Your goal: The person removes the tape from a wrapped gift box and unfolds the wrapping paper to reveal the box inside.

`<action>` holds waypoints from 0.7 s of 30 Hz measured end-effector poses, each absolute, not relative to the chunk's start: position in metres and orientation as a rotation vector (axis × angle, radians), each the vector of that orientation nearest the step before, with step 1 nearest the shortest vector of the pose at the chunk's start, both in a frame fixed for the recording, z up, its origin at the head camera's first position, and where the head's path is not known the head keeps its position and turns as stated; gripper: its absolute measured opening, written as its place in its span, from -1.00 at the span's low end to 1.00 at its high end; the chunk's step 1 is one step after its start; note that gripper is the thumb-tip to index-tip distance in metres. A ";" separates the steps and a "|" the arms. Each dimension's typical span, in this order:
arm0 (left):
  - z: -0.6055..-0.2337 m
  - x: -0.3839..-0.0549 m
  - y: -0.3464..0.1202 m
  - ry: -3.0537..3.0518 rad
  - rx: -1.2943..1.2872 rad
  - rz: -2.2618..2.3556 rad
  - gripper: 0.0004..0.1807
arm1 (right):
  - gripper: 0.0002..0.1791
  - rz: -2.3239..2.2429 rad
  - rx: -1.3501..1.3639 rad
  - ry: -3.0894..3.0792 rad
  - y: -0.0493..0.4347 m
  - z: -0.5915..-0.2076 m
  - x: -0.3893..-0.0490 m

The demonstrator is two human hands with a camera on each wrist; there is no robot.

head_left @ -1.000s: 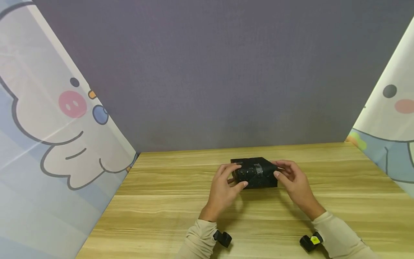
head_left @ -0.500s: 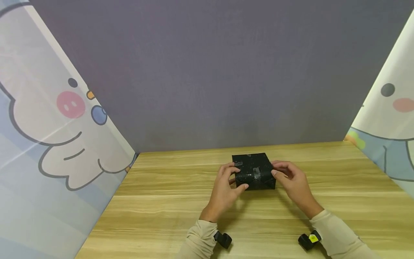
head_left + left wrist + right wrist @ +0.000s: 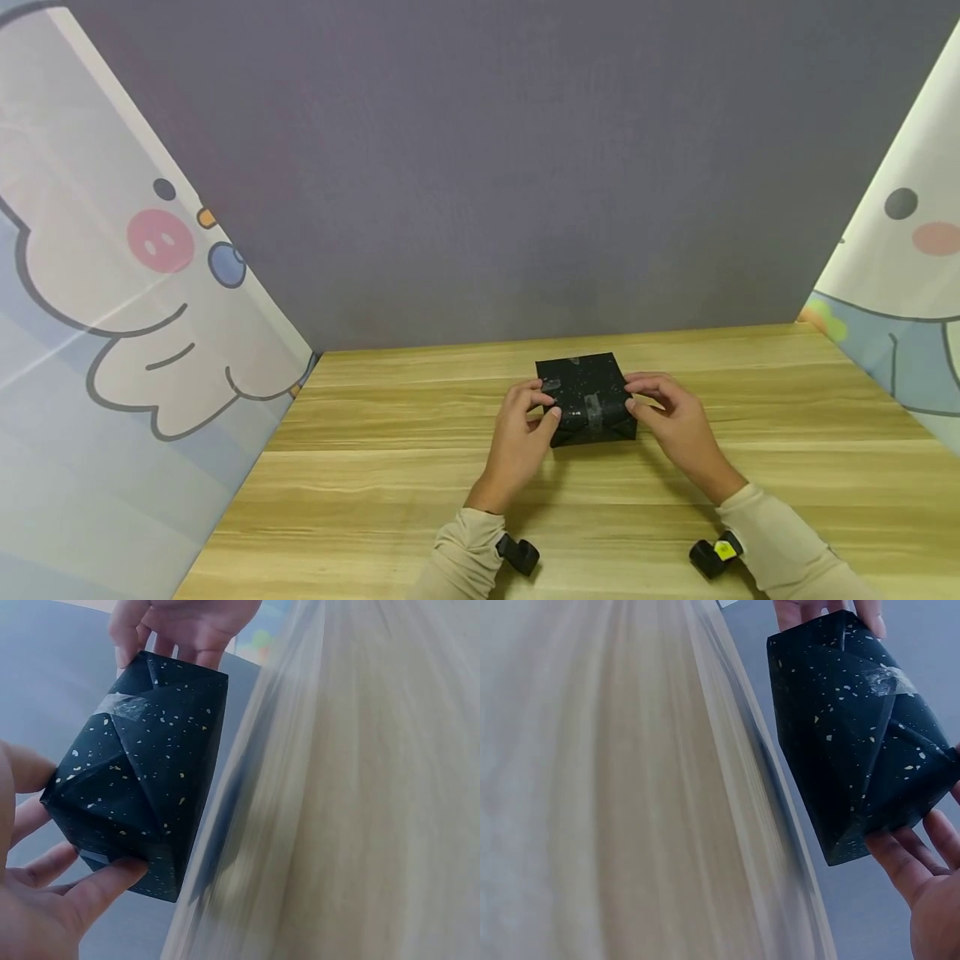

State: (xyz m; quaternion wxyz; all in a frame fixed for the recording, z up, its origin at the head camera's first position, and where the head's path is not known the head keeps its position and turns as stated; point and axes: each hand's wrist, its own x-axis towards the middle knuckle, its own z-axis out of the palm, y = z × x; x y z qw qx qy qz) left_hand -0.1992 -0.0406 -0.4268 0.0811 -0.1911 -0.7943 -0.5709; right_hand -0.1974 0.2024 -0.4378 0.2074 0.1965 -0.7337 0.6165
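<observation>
A box wrapped in black paper with pale specks (image 3: 585,385) is held between both hands, over the back part of the table in the head view. Clear tape (image 3: 593,412) crosses its near edge, and folded paper flaps show on the near end. My left hand (image 3: 519,437) grips the left side, its thumb by the near corner. On the opposite side my right hand (image 3: 678,429) pinches the right edge between thumb and fingers. Both wrist views show the wrapped box (image 3: 142,765) tilted, with bare wood beside it. Its underside is hidden.
The wood-grain table (image 3: 360,500) extends around the hands. A grey panel (image 3: 480,167) stands along its back edge. Cartoon-printed sheets rise at the left (image 3: 97,333) and right (image 3: 915,350). Each wrist carries a small black camera.
The wrapped box has tipped so that its broad taped face shows, where a folded end showed before. My left thumb has shifted up to the near corner. The right hand has barely moved.
</observation>
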 end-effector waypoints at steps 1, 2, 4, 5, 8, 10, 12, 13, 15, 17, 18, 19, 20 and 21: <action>-0.427 -0.199 -0.041 -2.377 -0.565 -1.710 -0.85 | -0.87 1.712 0.546 -2.049 0.202 -0.438 -0.198; -0.427 -0.199 -0.041 -2.383 -0.557 -1.711 -0.85 | -0.87 1.707 0.542 -2.055 0.202 -0.438 -0.198; -0.427 -0.200 -0.041 -2.396 -0.545 -1.709 -0.84 | -0.88 1.692 0.529 -2.075 0.202 -0.438 -0.198; -0.428 -0.200 -0.041 -2.402 -0.540 -1.709 -0.83 | -0.88 1.683 0.518 -2.087 0.202 -0.438 -0.198; -0.429 -0.200 -0.041 -2.416 -0.532 -1.708 -0.84 | -0.87 1.646 0.481 -2.140 0.202 -0.439 -0.198; -0.429 -0.200 -0.041 -2.417 -0.535 -1.712 -0.85 | -0.86 1.616 0.456 -2.179 0.203 -0.440 -0.198; -0.429 -0.200 -0.040 -2.417 -0.537 -1.717 -0.86 | -0.86 1.598 0.441 -2.213 0.203 -0.440 -0.198; -0.429 -0.200 -0.040 -2.417 -0.536 -1.720 -0.87 | -0.85 1.591 0.436 -2.228 0.204 -0.440 -0.198; -0.429 -0.200 -0.040 -2.414 -0.537 -1.722 -0.87 | -0.85 1.578 0.429 -2.255 0.205 -0.440 -0.199; -0.429 -0.200 -0.040 -2.411 -0.536 -1.716 -0.88 | -0.84 1.572 0.426 -2.278 0.206 -0.440 -0.199; -0.430 -0.200 -0.040 -2.411 -0.535 -1.712 -0.89 | -0.83 1.566 0.425 -2.287 0.206 -0.440 -0.199; -0.430 -0.200 -0.040 -2.411 -0.536 -1.706 -0.89 | -0.83 1.562 0.426 -2.295 0.207 -0.440 -0.199; -0.430 -0.200 -0.039 -2.414 -0.537 -1.695 -0.90 | -0.82 1.561 0.427 -2.302 0.207 -0.440 -0.199; -0.431 -0.200 -0.039 -2.415 -0.537 -1.688 -0.92 | -0.82 1.557 0.427 -2.312 0.207 -0.441 -0.199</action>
